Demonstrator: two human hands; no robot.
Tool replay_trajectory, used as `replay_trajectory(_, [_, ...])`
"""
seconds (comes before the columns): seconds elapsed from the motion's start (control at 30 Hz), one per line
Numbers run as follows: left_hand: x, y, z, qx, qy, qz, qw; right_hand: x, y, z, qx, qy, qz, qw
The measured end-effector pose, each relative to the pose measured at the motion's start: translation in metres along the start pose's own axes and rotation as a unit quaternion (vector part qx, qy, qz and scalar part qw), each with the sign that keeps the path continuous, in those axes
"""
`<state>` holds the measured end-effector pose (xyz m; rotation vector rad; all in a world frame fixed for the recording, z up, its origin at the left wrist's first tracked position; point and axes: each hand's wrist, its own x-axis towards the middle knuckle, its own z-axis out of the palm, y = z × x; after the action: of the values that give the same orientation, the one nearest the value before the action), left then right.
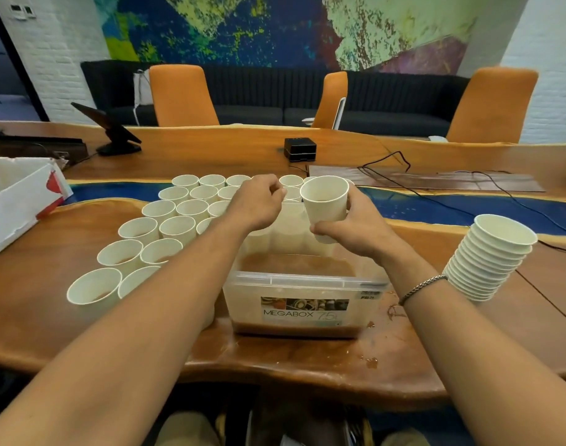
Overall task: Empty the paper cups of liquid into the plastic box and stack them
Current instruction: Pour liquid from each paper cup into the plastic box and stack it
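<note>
Head view: above the plastic box [307, 280] I am gripping the light, likely crushable paper cup [325, 201] low on its wall with my right hand [355, 233], left hand [255, 204] curling empty.

Plastic box [304, 312] centre on table [307, 358]; filled cups [165, 226] left; stacked cups [487, 262] right.

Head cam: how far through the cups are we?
Partway. Done: a tall stack of empties on the right, brown liquid in the plastic box. In hand: right hand holds one cup upright over the box, not yet poured. Remaining: roughly twenty standing cups on the left.
</note>
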<state>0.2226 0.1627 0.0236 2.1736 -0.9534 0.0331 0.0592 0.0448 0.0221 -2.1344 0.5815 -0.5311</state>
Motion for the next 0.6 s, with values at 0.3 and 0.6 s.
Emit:
replay_trajectory(0.3, [0.001, -0.018, 0.001, -0.082, -0.028, -0.007, 0.996, -0.009, 0.001, 0.003, -0.121, 0.028, -0.034, 0.992])
replay_trajectory(0.6, [0.000, -0.020, 0.001, 0.010, -0.081, -0.007, 0.997, -0.010, 0.002, 0.001, -0.177, 0.047, -0.043, 0.982])
